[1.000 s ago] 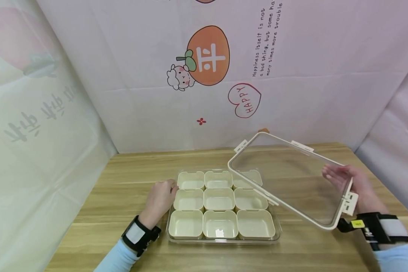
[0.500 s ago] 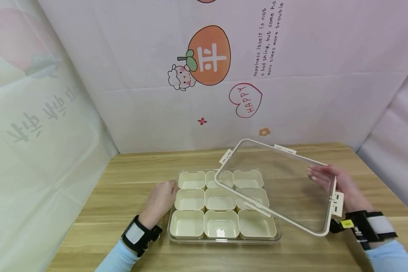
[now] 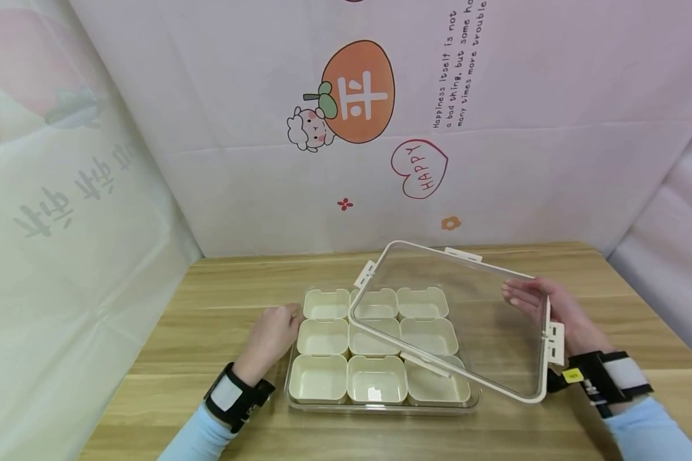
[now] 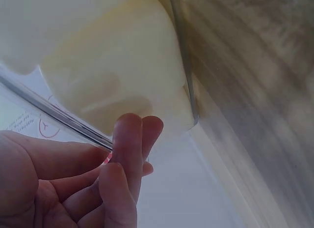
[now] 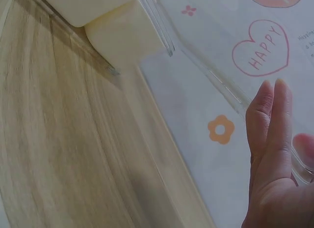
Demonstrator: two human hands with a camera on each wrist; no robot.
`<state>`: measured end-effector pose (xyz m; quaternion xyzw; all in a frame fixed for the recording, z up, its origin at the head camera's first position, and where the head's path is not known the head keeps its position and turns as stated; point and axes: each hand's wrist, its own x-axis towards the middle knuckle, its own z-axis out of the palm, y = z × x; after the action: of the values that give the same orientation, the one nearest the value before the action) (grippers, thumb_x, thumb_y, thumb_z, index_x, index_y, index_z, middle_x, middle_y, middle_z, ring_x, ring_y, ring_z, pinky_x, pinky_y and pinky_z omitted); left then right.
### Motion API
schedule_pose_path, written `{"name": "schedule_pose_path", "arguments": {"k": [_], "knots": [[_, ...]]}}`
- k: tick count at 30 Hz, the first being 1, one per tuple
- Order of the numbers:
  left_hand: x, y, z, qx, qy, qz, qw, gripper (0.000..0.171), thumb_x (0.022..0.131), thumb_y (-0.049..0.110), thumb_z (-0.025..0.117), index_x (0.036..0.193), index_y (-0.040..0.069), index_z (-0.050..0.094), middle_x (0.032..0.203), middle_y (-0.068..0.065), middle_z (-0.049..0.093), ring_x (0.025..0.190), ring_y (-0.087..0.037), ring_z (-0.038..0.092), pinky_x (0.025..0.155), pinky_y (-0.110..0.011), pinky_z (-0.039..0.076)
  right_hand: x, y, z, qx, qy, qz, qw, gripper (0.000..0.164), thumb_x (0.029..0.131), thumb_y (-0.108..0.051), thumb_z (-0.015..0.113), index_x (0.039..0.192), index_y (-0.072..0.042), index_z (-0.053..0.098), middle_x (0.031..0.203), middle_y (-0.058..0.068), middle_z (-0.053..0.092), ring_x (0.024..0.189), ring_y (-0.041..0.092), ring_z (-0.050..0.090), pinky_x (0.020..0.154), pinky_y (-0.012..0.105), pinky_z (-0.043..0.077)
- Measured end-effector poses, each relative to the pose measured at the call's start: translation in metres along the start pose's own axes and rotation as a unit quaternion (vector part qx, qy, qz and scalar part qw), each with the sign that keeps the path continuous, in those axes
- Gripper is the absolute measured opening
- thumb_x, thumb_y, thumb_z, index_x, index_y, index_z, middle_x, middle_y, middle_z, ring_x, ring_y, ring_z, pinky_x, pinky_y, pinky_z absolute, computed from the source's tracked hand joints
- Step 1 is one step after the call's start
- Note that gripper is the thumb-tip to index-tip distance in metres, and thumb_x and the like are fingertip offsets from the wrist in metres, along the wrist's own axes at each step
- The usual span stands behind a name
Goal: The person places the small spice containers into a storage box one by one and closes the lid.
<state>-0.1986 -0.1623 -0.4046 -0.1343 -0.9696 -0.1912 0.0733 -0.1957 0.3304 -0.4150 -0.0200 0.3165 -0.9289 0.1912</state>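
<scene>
A clear plastic box (image 3: 383, 408) stands on the table, with several cream cups (image 3: 377, 380) set in rows inside. My left hand (image 3: 272, 339) is at its far left side; in the left wrist view the thumb and fingertips (image 4: 127, 134) pinch the box's clear wall. By its right edge, my right hand (image 3: 562, 312) holds a transparent lid (image 3: 467, 314) with a white rim and side latches. The lid is tilted, its left part over the right and middle cups. Extended fingers (image 5: 270, 125) lie on one face of the lid in the right wrist view, the thumb on the other.
The wooden table (image 3: 167, 358) ends at a white printed cloth (image 3: 254, 192) behind the box. More white cloth (image 3: 63, 288) hangs along the left side and the right side.
My right hand has carried the lid leftward and slightly down, so it overlaps more of the cups. The left hand has stayed at the box's side.
</scene>
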Motion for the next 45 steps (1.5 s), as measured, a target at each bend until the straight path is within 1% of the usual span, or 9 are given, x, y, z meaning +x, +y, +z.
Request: {"name": "schedule_pose_path", "arguments": {"k": [5,16,23,26,30,33,37,42,45], "knots": [[0.000,-0.001,0.000,-0.012,0.001,0.000,0.9999,0.021,0.085,0.016,0.056,0.065,0.012,0.052,0.051,0.004,0.039,0.047,-0.009,0.038,0.041,-0.022,0.029,0.004,0.004,0.008,-0.014,0.016,0.007,1.000,0.039,0.097,-0.010,0.023,0.100,0.007,0.058,0.104,0.024,0.060,0.100,0.032,0.058,0.090,0.035,0.043],[0.002,0.001,0.000,-0.006,0.006,0.007,0.9999,0.014,0.086,0.017,0.055,0.073,0.012,0.059,0.058,0.003,0.051,0.051,-0.009,0.044,0.043,-0.023,0.033,0.021,0.010,0.021,-0.049,0.015,0.028,0.998,0.038,0.097,-0.011,0.024,0.099,0.006,0.058,0.102,0.021,0.062,0.098,0.029,0.060,0.089,0.032,0.044],[0.003,0.000,0.000,-0.004,0.000,0.010,0.9999,0.014,0.086,0.016,0.055,0.074,0.011,0.060,0.058,0.002,0.051,0.050,-0.011,0.043,0.042,-0.023,0.032,0.027,0.016,0.029,-0.077,0.021,0.033,0.996,0.034,0.096,-0.010,0.026,0.100,0.005,0.056,0.104,0.019,0.062,0.099,0.028,0.059,0.090,0.031,0.043],[0.002,0.000,0.000,0.000,-0.001,0.008,1.0000,0.012,0.086,0.016,0.055,0.085,0.009,0.064,0.067,-0.001,0.060,0.055,-0.010,0.049,0.045,-0.024,0.037,0.030,0.019,0.032,-0.077,0.020,0.039,0.996,0.032,0.096,-0.010,0.028,0.101,0.005,0.056,0.105,0.020,0.062,0.101,0.028,0.058,0.091,0.031,0.042],[0.001,-0.001,-0.001,0.010,-0.010,0.004,0.9999,0.022,0.086,0.016,0.055,0.103,0.005,0.064,0.086,-0.009,0.066,0.067,-0.014,0.059,0.054,-0.028,0.046,0.033,0.023,0.034,-0.093,0.011,0.042,0.995,0.030,0.096,-0.010,0.029,0.103,0.005,0.055,0.107,0.019,0.061,0.103,0.028,0.057,0.091,0.031,0.042],[0.000,-0.001,-0.003,0.005,-0.022,0.004,0.9997,0.020,0.086,0.014,0.054,0.101,0.005,0.063,0.081,-0.008,0.065,0.064,-0.013,0.056,0.054,-0.029,0.046,0.036,0.025,0.037,-0.113,0.000,0.044,0.993,0.030,0.096,-0.012,0.029,0.106,0.004,0.053,0.109,0.018,0.060,0.105,0.027,0.056,0.092,0.030,0.041],[0.000,-0.003,-0.003,-0.013,-0.035,0.003,0.9993,0.016,0.086,0.014,0.054,0.097,0.005,0.063,0.071,-0.004,0.059,0.056,-0.010,0.047,0.052,-0.026,0.041,0.040,0.028,0.041,-0.123,-0.001,0.058,0.991,0.030,0.096,-0.011,0.031,0.109,0.003,0.053,0.111,0.017,0.059,0.106,0.025,0.056,0.092,0.029,0.041],[0.000,-0.006,-0.004,-0.027,-0.047,-0.005,0.9985,0.027,0.086,0.015,0.054,0.111,0.004,0.059,0.078,-0.004,0.061,0.057,-0.009,0.047,0.055,-0.025,0.042,0.046,0.031,0.045,-0.121,0.012,0.077,0.990,0.029,0.094,-0.009,0.034,0.108,0.003,0.056,0.110,0.018,0.060,0.103,0.024,0.058,0.091,0.029,0.042],[-0.001,-0.006,-0.005,-0.041,-0.054,-0.011,0.9976,0.029,0.087,0.015,0.053,0.113,0.004,0.058,0.075,-0.003,0.060,0.056,-0.008,0.048,0.053,-0.024,0.041,0.049,0.032,0.047,-0.128,0.011,0.085,0.988,0.029,0.094,-0.009,0.034,0.106,0.004,0.057,0.109,0.018,0.060,0.102,0.024,0.058,0.091,0.029,0.042]]}}
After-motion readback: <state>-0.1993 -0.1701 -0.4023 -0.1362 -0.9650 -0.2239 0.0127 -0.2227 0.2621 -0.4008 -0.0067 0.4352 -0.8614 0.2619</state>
